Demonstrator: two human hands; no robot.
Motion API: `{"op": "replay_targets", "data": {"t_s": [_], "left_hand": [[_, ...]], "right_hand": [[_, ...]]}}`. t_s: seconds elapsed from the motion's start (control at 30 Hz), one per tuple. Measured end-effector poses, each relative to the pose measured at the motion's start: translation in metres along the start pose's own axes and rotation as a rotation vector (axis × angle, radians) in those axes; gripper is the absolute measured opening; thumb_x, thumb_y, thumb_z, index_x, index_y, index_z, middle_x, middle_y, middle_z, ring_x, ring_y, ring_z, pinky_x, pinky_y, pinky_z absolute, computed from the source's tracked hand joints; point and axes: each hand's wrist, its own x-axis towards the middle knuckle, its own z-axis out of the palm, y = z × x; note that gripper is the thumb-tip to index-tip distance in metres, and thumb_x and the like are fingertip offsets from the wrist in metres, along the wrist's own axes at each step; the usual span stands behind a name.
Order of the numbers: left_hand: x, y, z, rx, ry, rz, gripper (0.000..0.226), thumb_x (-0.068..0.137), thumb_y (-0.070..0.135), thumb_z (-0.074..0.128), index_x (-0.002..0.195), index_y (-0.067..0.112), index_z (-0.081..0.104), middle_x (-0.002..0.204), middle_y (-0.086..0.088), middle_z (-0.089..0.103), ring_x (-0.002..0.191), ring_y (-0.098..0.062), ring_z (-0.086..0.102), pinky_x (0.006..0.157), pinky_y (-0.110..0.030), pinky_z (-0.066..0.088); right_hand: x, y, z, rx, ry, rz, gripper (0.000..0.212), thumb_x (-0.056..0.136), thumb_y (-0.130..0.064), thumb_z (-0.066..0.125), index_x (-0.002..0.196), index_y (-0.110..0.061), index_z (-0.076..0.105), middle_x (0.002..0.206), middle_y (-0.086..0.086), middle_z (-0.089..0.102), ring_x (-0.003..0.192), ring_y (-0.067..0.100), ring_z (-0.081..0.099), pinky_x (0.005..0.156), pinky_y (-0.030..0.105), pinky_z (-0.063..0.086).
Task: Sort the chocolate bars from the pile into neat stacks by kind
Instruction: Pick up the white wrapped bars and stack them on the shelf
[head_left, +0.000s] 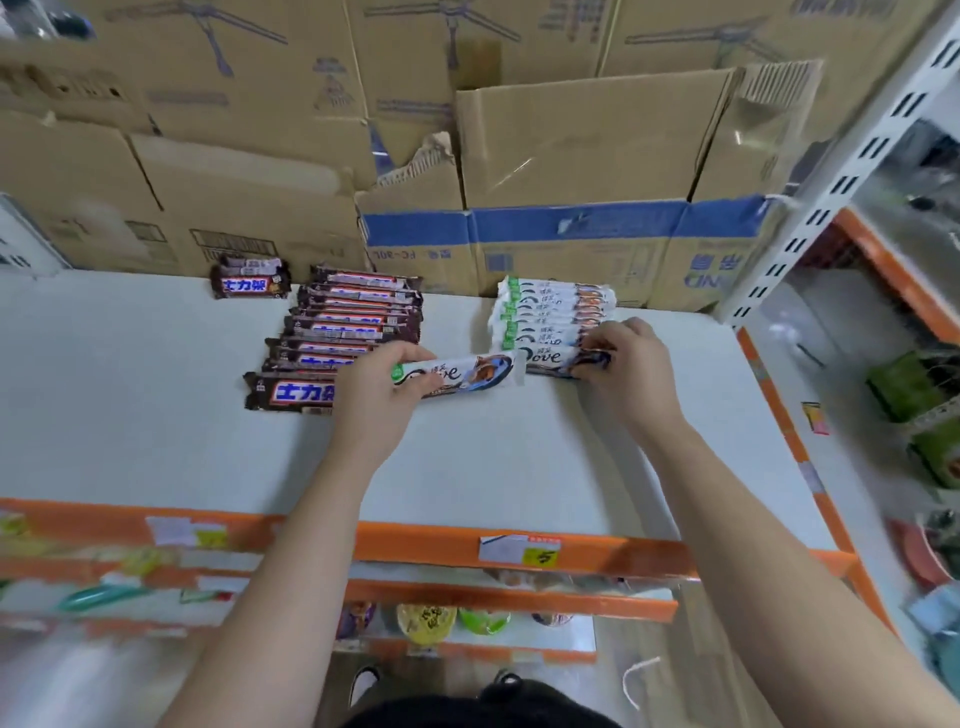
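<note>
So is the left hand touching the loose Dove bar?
Touching. The head view shows the left hand gripping the loose Dove bar at its green-tabbed end.

A shop stockroom aisle, orange-edged white shelf (519, 543) with price tags (519, 552), stacked cardboard cartons (571, 145) behind, snack goods (426, 621) on lower shelves

bare left hand (376, 400) and right hand (631, 369), dark top (483, 714), black-and-white shoes (365, 683)

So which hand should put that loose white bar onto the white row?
Left, probably: the left hand grips the loose white bar, just beside the white row; the right hand is busy holding the row's front bar.
</note>
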Motion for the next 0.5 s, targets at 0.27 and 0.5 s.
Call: {"op": "replay_targets", "data": {"t_s": [0.27, 0.5], "left_hand": [[-0.004, 0.005, 0.016, -0.051, -0.059, -0.030, 0.012, 0.079, 0.017, 0.072, 0.090, 0.022, 0.068, 0.085, 0.018, 0.063, 0.080, 0.002, 0.054, 0.067, -0.004, 0.033], [0.002, 0.021, 0.042, -0.114, -0.151, -0.034, 0.013, 0.078, 0.020, 0.074, 0.086, 0.027, 0.067, 0.087, 0.009, 0.066, 0.082, -0.013, 0.058, 0.068, -0.011, 0.039]], "right_hand": [[0.013, 0.012, -0.002, -0.030, 0.001, 0.016, 0.034, 0.064, -0.020, 0.081, 0.091, -0.011, 0.062, 0.095, 0.002, 0.048, 0.085, 0.021, 0.052, 0.071, 0.032, 0.041], [-0.005, 0.039, -0.015, -0.038, 0.010, 0.042, 0.029, 0.076, -0.014, 0.069, 0.101, -0.013, 0.055, 0.097, -0.002, 0.048, 0.082, 0.020, 0.051, 0.067, 0.028, 0.035]]}}
